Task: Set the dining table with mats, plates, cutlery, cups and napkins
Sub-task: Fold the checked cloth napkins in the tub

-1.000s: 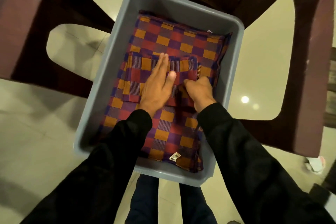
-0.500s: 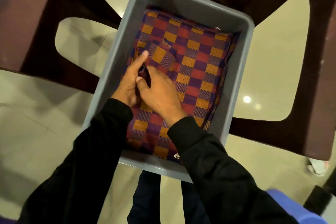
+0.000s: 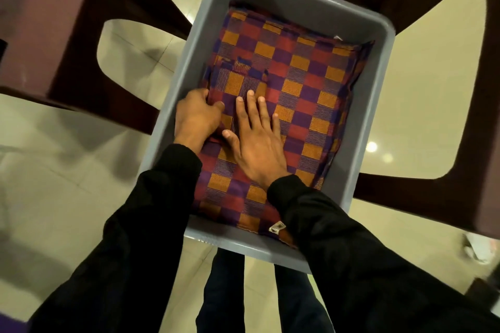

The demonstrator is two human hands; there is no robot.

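View from my head camera: a grey plastic bin [image 3: 276, 3] resting on a dark brown plastic chair [image 3: 422, 197] holds a stack of folded checked mats [image 3: 311, 89] in red, orange and purple. My left hand [image 3: 196, 116] grasps the left edge of a smaller folded checked cloth [image 3: 238, 84] lying on the stack. My right hand [image 3: 257, 140] lies flat on it, fingers straight and pressing.

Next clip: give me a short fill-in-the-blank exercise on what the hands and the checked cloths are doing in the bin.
1. The folded checked cloths lie inside a grey plastic ____.
2. The right hand lies ____ on the cloths, fingers straight.
3. The left hand grips the stack's edge beside the bin's ____ wall.

Missing words: bin; flat; left
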